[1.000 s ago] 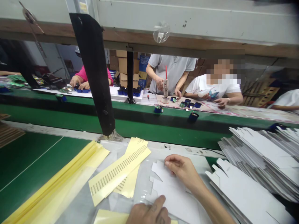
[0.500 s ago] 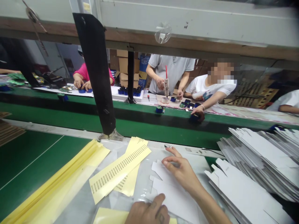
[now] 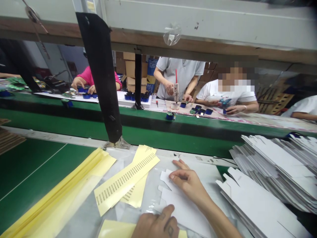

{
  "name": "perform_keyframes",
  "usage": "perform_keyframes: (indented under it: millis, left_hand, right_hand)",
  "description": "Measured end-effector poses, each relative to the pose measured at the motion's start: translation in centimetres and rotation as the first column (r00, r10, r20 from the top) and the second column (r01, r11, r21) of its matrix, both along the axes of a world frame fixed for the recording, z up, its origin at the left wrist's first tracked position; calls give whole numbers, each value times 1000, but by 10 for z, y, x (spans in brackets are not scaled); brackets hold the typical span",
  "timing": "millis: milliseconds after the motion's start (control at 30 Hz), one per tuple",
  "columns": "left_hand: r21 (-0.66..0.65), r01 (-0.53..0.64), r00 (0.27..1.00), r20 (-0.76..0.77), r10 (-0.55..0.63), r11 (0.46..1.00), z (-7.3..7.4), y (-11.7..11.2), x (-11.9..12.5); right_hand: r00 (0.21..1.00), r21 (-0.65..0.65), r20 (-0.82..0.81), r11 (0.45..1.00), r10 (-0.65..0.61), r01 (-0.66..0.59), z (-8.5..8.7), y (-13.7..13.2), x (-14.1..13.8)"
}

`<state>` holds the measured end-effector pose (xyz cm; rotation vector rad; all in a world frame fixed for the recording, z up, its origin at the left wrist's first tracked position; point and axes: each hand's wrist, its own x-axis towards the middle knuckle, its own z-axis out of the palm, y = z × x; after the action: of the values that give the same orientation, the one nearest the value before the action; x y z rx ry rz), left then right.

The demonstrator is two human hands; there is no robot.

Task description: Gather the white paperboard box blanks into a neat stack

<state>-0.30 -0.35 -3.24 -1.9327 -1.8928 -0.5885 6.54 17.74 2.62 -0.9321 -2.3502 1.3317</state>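
Since half a second ago, the right hand has slid slightly left and flattened, fingers spread and released, pressing the far end of a flat white card cutout lying on the clear plastic sheet at the table's near edge. At the bottom edge the left hand rests on the cutout's near end, thumb up, gripping nothing. 1 yellow label sheet lies just left of the cutout, apart from it. Judging by this, the cutout looks unfolded and unlabelled, with a large stack of white cutouts waiting at right. Across the green conveyor belt, other people work.
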Motion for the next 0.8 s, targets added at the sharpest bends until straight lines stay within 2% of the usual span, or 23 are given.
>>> perform_keyframes:
  millis: [467,800]
  left_hand:
    - [-43,2,1000,9,-2,999,1,-2,-1]
    - [-45,-2,999,36,3,999,-1,-2,0]
  right_hand:
    - [999,95,-23,995,-40,42,-7,-1,-1]
    - [998,227,-30,972,-59,64,-16,-2,-3]
